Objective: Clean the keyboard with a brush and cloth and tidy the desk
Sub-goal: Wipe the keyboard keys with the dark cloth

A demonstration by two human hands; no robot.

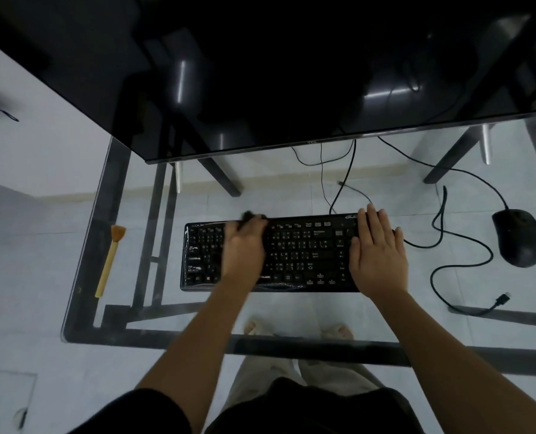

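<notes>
Desk (291,308) wasn't tidy yet. Keyboard (304,255) sat mid-desk, looked mid-wipe: right hand (377,255) lay flat, fingers straight, pinning its right end. Left hand (244,245) was blurry, fingers seemingly curled over the upper-left keys. Mouse (520,238) and a loose cable (460,264) sprawled off right. Brush (108,264) lay apart at the left edge, so brushing was probably done. The dark cloth (250,216) poked out past the left fingertips.

one wide-angle view, worn on the person's head, looks forward and steeply down on the tabletop (291,314) from close above. the keyboard (294,255) sits mid-frame, and the monitor (260,73) fills the top.
</notes>
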